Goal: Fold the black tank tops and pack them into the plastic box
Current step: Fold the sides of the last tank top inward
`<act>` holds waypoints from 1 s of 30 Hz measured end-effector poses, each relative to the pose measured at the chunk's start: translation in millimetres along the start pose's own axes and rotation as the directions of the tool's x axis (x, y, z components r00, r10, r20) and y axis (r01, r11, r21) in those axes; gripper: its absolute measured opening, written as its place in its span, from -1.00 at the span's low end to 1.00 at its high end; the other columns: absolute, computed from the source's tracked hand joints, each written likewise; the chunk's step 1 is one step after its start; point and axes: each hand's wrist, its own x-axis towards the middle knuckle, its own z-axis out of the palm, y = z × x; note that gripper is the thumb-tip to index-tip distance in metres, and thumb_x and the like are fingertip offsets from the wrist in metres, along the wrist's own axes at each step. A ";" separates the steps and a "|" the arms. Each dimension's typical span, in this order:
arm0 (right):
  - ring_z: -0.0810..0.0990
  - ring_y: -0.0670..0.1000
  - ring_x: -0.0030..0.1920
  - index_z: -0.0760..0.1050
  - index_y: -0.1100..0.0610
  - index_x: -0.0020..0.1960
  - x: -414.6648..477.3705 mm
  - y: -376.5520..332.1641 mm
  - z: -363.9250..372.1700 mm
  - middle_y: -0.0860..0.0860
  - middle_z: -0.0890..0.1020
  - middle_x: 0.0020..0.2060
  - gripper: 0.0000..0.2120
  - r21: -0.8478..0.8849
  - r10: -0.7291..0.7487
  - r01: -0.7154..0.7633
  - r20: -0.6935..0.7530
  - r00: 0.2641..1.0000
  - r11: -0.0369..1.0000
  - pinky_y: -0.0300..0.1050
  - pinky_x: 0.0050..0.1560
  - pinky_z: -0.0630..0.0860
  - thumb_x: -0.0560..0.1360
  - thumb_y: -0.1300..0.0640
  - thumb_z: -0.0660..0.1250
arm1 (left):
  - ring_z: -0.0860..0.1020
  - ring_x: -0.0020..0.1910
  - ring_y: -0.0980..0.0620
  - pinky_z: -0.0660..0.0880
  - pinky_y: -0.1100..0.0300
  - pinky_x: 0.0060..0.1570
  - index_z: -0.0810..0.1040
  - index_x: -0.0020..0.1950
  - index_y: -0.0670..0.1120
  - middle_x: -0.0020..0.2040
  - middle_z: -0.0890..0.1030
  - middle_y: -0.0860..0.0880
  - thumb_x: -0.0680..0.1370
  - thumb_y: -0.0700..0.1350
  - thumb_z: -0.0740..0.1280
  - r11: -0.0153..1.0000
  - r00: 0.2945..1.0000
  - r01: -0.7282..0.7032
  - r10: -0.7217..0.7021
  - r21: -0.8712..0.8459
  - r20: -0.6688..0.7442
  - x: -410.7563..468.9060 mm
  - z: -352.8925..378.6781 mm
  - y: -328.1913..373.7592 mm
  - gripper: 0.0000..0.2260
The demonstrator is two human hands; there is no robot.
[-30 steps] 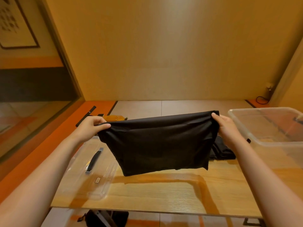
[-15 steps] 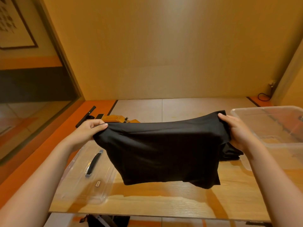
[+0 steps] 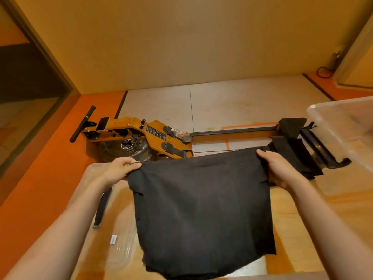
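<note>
The left hand (image 3: 121, 170) and the right hand (image 3: 280, 170) each pinch a top corner of the black fabric tank top (image 3: 201, 209), which hangs doubled over the light wooden table (image 3: 292, 219). To fold it well, pull the edge taut, lower it flat and align the corners. The lower hem looks possibly uneven. The clear plastic box (image 3: 347, 126) stands at the right.

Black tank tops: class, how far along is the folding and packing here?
Done: the plastic box stands open, its lid on the table; no black cloth shows inside it. In hand: left hand and right hand hold one tank top by its upper corners. Remaining: finishing that fold, the black pile behind the right hand, all packing.
</note>
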 end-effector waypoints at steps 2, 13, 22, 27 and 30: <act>0.59 0.06 0.00 0.57 0.10 -0.05 38.3 24.9 18.5 0.06 0.65 -0.07 -0.75 -0.118 -0.003 -0.012 -0.125 0.992 0.993 -0.05 -0.04 0.45 0.64 0.04 0.17 | 0.50 -0.20 -0.02 0.40 0.14 -0.21 0.55 -0.22 -0.17 -0.25 0.55 -0.11 0.56 -0.21 0.36 0.998 0.998 -0.001 0.004 0.060 -0.057 46.5 15.8 -22.7 -0.84; 0.50 0.16 -0.22 0.47 0.34 -0.11 139.7 56.9 67.8 0.20 0.55 -0.26 -0.65 -0.459 -0.088 -0.072 -0.318 0.944 0.885 -0.04 -0.23 0.34 0.64 0.07 0.14 | 0.55 -0.05 -0.14 0.40 0.09 -0.13 0.48 -0.13 -0.05 -0.15 0.58 -0.06 0.59 -0.04 0.30 0.927 0.973 0.046 0.043 0.373 -0.226 178.2 49.6 -56.2 -0.87; 0.43 0.04 -0.34 0.41 0.17 -0.25 138.9 55.5 73.2 0.08 0.49 -0.37 -0.68 -0.478 -0.092 -0.090 -0.343 0.935 0.874 -0.10 -0.33 0.30 0.65 0.10 0.13 | -0.01 0.56 -0.07 -0.07 0.03 0.50 0.04 0.59 -0.10 0.59 0.04 -0.09 0.62 0.03 0.21 0.907 0.965 -0.028 0.134 0.419 -0.226 109.1 144.7 -43.1 -0.39; 0.53 0.10 -0.25 0.50 0.25 -0.11 119.4 66.8 72.9 0.14 0.57 -0.27 -0.68 -0.484 -0.083 -0.106 -0.353 0.932 0.869 -0.02 -0.24 0.46 0.65 0.07 0.13 | -0.12 0.56 -0.12 0.10 -0.18 0.46 -0.09 0.57 -0.11 0.54 0.08 -0.19 0.57 0.26 -0.07 0.911 0.995 0.070 -0.037 0.406 -0.090 16.5 249.7 -68.9 -0.32; 0.56 0.08 -0.19 0.53 0.26 -0.02 92.5 86.4 61.8 0.13 0.60 -0.19 -0.69 -0.477 -0.073 -0.132 -0.388 0.919 0.869 0.05 -0.16 0.56 0.64 0.07 0.13 | -0.07 0.55 -0.17 -0.13 -0.06 0.46 -0.03 0.58 -0.12 0.53 0.18 -0.21 0.58 0.31 -0.23 0.807 0.998 0.000 -0.038 0.591 0.052 12.9 245.6 -85.8 -0.29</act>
